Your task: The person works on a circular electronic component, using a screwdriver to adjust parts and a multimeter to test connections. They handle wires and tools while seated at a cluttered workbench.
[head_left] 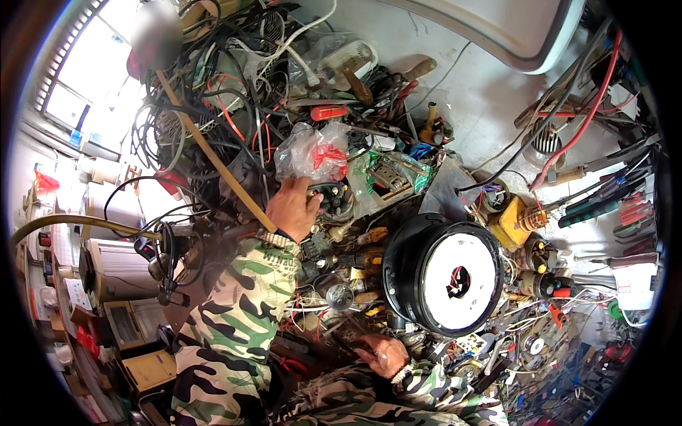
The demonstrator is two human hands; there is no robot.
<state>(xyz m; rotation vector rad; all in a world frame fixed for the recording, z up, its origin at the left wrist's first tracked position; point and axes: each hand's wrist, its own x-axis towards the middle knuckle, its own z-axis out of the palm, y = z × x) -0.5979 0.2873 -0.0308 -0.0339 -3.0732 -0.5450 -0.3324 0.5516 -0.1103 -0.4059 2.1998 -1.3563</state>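
Note:
My left hand (295,206), in a camouflage sleeve, reaches into small parts and wires (330,202) just below a clear plastic bag with red inside (316,157); its fingers are curled, and what they grip is hidden. Lower down, my right hand (383,355) has bent fingers around something dark I cannot make out, near my lap. Beside them stands a round black housing (403,270) with a white disc (469,273) and wires in its central hole. A green plastic-wrapped metal part (391,177) lies right of the bag.
Tangled cables (234,106), a long wooden stick (220,170), screwdrivers (327,112), a yellow container (508,226) and many loose tools crowd the bench. A curved yellow hose (85,221) crosses the left, near shelves with boxes (149,369). A grey-rimmed panel (497,28) is at the top.

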